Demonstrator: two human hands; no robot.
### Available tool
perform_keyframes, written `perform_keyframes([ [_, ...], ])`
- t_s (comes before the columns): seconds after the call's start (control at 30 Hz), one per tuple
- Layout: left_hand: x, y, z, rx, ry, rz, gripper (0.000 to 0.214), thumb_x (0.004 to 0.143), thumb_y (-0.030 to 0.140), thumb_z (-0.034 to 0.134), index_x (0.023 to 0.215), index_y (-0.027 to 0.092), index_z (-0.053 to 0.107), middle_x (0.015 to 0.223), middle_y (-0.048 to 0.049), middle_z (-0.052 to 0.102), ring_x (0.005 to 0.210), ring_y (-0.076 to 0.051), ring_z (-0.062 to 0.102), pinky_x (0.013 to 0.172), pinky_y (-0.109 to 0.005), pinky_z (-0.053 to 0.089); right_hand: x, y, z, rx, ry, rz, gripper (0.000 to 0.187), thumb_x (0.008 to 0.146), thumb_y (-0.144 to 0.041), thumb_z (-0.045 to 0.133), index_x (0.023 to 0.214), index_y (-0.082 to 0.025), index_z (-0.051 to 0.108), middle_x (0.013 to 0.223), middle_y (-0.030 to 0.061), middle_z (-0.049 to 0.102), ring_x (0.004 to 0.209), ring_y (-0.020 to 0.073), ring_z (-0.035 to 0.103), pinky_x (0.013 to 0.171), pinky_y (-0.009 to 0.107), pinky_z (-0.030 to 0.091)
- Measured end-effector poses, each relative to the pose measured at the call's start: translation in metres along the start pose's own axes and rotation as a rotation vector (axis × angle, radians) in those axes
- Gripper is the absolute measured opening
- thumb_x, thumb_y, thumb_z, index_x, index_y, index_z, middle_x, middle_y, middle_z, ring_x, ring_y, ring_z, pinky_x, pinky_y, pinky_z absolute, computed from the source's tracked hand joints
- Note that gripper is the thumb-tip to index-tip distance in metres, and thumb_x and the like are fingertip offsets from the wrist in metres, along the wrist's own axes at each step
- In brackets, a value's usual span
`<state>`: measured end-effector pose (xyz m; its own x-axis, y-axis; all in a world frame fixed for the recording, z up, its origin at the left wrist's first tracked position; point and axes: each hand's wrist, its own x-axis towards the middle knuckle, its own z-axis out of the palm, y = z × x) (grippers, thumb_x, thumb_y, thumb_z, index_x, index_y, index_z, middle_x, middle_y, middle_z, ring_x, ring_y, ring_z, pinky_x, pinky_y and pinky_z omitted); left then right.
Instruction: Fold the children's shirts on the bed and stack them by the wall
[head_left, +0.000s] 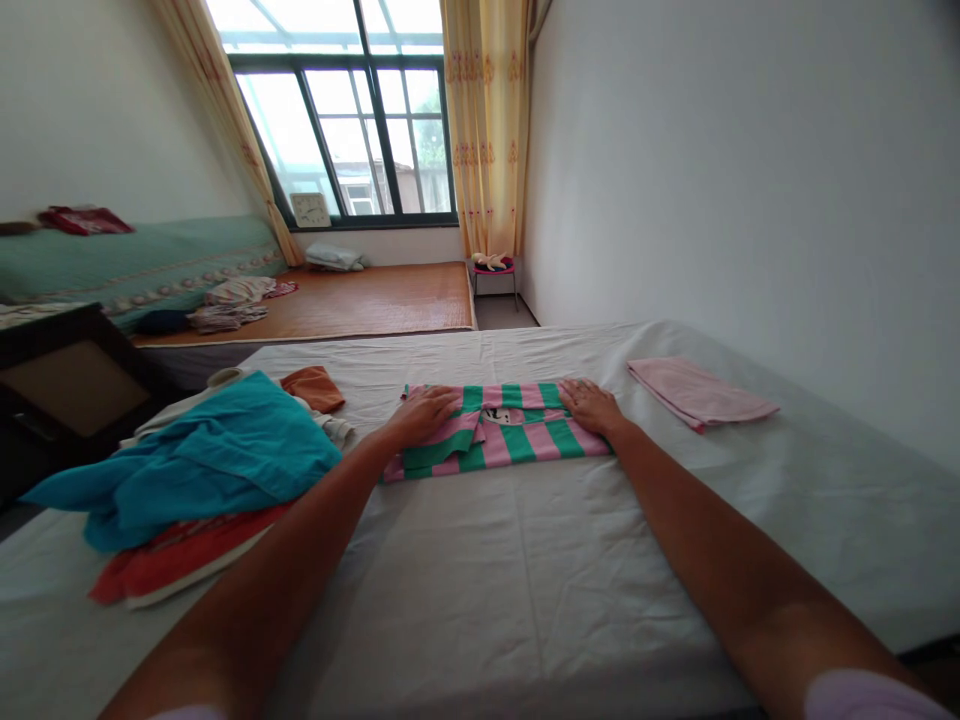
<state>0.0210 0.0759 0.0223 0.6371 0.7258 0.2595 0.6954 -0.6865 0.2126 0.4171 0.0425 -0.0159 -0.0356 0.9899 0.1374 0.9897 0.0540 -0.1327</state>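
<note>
Left hand (424, 412) and right hand (592, 405) with fingers spread flat, gripping nothing, pressing ends of folded pink-and-green striped shirt (517, 432) on white bed (525, 560), pink folded cloth (699, 392) near right hand

Shirt (517, 435) on bed (487, 580) — clothes pile (217, 450) left, folded towel (697, 392) right.

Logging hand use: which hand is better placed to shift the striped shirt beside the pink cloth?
Probably right: the right hand rests on the end of the striped shirt nearest the pink cloth; the left hand presses the far end.
</note>
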Motion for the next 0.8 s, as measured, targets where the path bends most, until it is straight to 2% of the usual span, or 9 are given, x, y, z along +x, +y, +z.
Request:
perform_keyframes([
  [0.1,-0.018,-0.003,0.01,0.016,-0.097,-0.095,0.048,0.094,0.044,0.036,0.136,0.026,0.052,0.145,-0.004,0.047,0.137,-0.02,0.036,0.114,-0.04,0.023,-0.004,0.004,-0.004,0.002,-0.02,0.034,0.055,0.097,-0.048,0.024,0.146,-0.026,0.036,0.153,0.0014,0.034,0.14,0.026,0.027,0.113,0.05,0.02],
  [0.2,-0.037,-0.017,0.011,0.064,-0.087,-0.215,0.052,0.095,0.045,0.032,0.14,0.025,0.047,0.148,-0.0053,0.042,0.141,-0.021,0.029,0.116,-0.041,0.02,-0.011,0.012,-0.01,-0.003,-0.023,0.105,0.055,0.097,-0.043,0.024,0.146,-0.023,0.036,0.153,0.0052,0.034,0.139,0.028,0.029,0.111,0.053,0.023],
  [0.3,-0.048,-0.018,0.008,0.07,-0.011,-0.226,0.052,0.094,0.043,0.034,0.136,0.02,0.052,0.145,-0.0083,0.046,0.138,-0.023,0.034,0.115,-0.042,0.022,-0.018,0.011,-0.019,-0.024,0.059,0.171,0.052,0.096,-0.036,0.029,0.144,-0.018,0.039,0.149,0.0098,0.039,0.138,0.0296,0.031,0.109,0.054,0.026],
  [0.37,-0.052,-0.009,0.004,0.04,0.08,-0.188,0.048,0.093,0.04,0.036,0.13,0.018,0.059,0.142,-0.0099,0.05,0.134,-0.024,0.04,0.115,-0.043,0.024,-0.022,0.0,-0.025,-0.043,0.174,0.071,0.05,0.096,-0.029,0.032,0.143,-0.017,0.041,0.149,0.0102,0.039,0.14,0.0276,0.028,0.111,0.05,0.025],
  [0.43,-0.055,0.002,-0.003,-0.052,0.108,-0.101,0.043,0.091,0.037,0.039,0.121,0.02,0.065,0.136,-0.0096,0.055,0.129,-0.024,0.045,0.113,-0.041,0.028,-0.025,-0.017,-0.028,-0.028,0.245,-0.145,0.048,0.096,-0.027,0.034,0.142,-0.018,0.042,0.15,0.0084,0.039,0.141,0.0243,0.025,0.113,0.045,0.023],
  [0.5,-0.058,0.011,-0.011,-0.207,0.03,-0.018,0.039,0.091,0.039,0.043,0.115,0.022,0.069,0.129,-0.0079,0.061,0.124,-0.023,0.051,0.111,-0.039,0.033,-0.027,-0.038,-0.029,0.031,0.207,-0.361,0.044,0.097,-0.029,0.036,0.138,-0.02,0.049,0.145,0.0065,0.046,0.139,0.0223,0.031,0.113,0.042,0.026],
  [0.57,-0.061,0.014,-0.021,-0.349,-0.088,0.027,0.037,0.087,0.043,0.051,0.112,0.023,0.07,0.125,-0.0076,0.063,0.122,-0.023,0.053,0.109,-0.038,0.036,-0.031,-0.058,-0.029,0.1,0.15,-0.498,0.039,0.096,-0.029,0.04,0.131,-0.023,0.056,0.138,0.0053,0.054,0.134,0.0222,0.039,0.11,0.042,0.031],
  [0.67,-0.069,0.012,-0.036,-0.427,-0.218,0.046,0.046,0.077,0.047,0.067,0.117,0.023,0.068,0.136,-0.0094,0.055,0.129,-0.026,0.047,0.111,-0.039,0.032,-0.038,-0.081,-0.033,0.196,0.175,-0.599,0.036,0.093,-0.023,0.047,0.127,-0.024,0.059,0.131,0.0055,0.06,0.129,0.0225,0.045,0.107,0.043,0.034],
  [0.8,-0.077,0.007,-0.047,-0.442,-0.291,0.0,0.056,0.07,0.046,0.074,0.122,0.027,0.064,0.144,-0.008,0.047,0.132,-0.027,0.042,0.112,-0.04,0.028,-0.05,-0.116,-0.045,0.293,0.214,-0.697,0.04,0.091,-0.018,0.048,0.13,-0.026,0.056,0.13,0.0054,0.06,0.123,0.0215,0.049,0.104,0.043,0.037],
])
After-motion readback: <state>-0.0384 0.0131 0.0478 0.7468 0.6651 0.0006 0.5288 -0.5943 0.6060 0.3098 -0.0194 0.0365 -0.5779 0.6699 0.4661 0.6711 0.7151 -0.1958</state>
